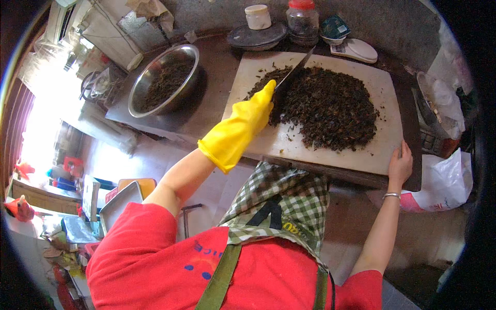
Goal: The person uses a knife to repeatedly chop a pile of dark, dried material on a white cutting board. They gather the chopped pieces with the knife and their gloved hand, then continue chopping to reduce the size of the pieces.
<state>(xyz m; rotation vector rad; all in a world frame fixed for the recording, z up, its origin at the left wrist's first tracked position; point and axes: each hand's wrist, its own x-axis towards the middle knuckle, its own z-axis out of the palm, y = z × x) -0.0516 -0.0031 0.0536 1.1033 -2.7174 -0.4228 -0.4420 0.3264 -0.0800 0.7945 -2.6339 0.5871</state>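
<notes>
A knife with a long, broad blade (296,69) is gripped in my left hand (248,116), which wears a yellow rubber glove. The blade slants away to the upper right over a heap of chopped dark brown leafy matter (333,104); the glove hides the handle. Under the heap is a large pale cutting board (271,149), with loose bits scattered around the pile. My bare right hand (401,162), with a bangle at the wrist, holds the board's right edge near the front corner.
A steel bowl (193,73) of similar dark matter stands left on the dark table (215,73). Behind the board are a lidded pan (240,37), a white tub (258,18), a red-lidded jar (303,27) and a white scale (360,52). A plastic bag (445,186) lies at right.
</notes>
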